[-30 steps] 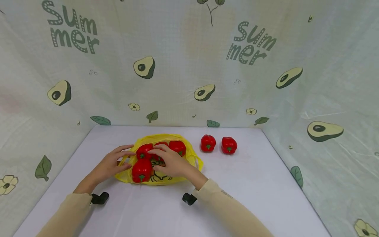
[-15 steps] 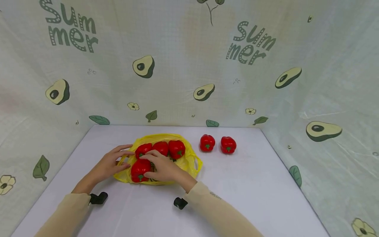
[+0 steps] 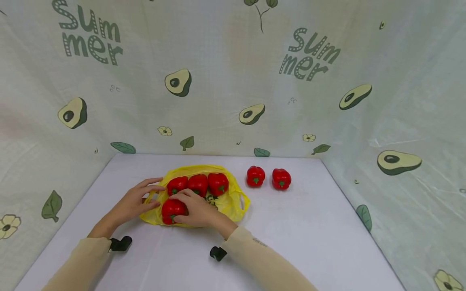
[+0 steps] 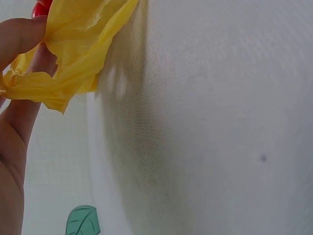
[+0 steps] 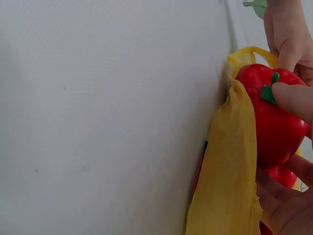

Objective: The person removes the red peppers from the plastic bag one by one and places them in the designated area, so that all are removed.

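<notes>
In the head view, a yellow plastic bag (image 3: 233, 210) lies spread at the table's middle left with several red bell peppers on it. My right hand (image 3: 196, 208) grips the front bell pepper (image 3: 171, 212). In the right wrist view my thumb (image 5: 293, 98) lies by that pepper's green stem and my fingers reach around its other side. At the bag's left side, my left hand (image 3: 134, 202) holds the bag by its handle. The left wrist view shows the thumb (image 4: 22, 36) against the yellow plastic, with part of a finger behind it.
Two red bell peppers, a nearer one (image 3: 255, 176) and one further right (image 3: 281, 179), stand right of the bag. Three more peppers sit along the bag's back. A printed curtain (image 3: 218, 81) rises behind the white table (image 3: 309, 226) and along both sides.
My right hand has moved left and toward me from the middle of the bag onto the front bell pepper. My left hand stays at the bag's left side.
</notes>
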### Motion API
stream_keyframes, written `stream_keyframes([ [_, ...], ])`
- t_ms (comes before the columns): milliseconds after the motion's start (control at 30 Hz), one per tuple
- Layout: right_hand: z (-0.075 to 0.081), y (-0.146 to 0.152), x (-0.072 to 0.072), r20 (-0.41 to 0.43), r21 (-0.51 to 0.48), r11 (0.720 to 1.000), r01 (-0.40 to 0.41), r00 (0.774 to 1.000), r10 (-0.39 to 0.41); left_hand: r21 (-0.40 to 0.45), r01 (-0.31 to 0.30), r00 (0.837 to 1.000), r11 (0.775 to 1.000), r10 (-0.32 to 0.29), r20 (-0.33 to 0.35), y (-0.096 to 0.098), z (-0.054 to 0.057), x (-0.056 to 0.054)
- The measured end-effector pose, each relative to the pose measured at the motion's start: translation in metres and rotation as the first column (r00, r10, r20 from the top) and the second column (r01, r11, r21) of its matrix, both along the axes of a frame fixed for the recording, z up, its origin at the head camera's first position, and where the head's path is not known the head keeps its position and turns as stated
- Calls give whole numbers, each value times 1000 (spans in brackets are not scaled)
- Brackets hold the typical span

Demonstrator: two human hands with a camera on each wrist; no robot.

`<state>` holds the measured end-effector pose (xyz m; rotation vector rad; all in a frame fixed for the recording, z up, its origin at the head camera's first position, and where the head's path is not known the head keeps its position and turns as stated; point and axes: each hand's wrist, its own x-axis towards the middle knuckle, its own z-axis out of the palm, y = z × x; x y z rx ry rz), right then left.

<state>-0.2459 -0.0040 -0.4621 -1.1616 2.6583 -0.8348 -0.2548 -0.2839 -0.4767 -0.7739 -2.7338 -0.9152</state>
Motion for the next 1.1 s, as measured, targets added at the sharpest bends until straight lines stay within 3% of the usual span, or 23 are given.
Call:
stream_keyframes([
  [733,-11,-2,-2,-19,-40,999,36,999,-36,16,11,1000,1000,-10,-10,2,-1,-1],
  [867,-4,4,-2,8,-38,998,52,999,-52,21,3,1000,1000,-3,5,2,-1,-1],
  [1100,23,29,-4,5,-59,997,48,999,-48,15,-5,999,1000,5,38,2,0,-2],
])
